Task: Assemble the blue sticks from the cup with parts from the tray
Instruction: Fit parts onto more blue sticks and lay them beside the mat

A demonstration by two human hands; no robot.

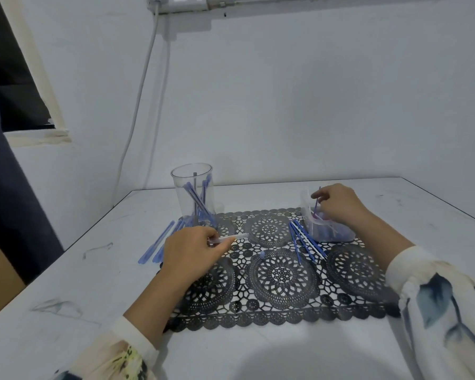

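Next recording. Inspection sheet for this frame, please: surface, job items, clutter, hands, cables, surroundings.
Surface: scuffed white table with a black lace mat on it.
Job's things: clear cup holding blue sticks; loose sticks on the table left of it; further sticks on the mat; clear container of parts at right.
Clutter: small pale cap on the mat.
Hands: left hand pinches a clear tube; right hand pinches a thin blue stick over the container.
Cables: white cable runs down the wall.
Surroundings: white wall, window opening, dark curtain at left.
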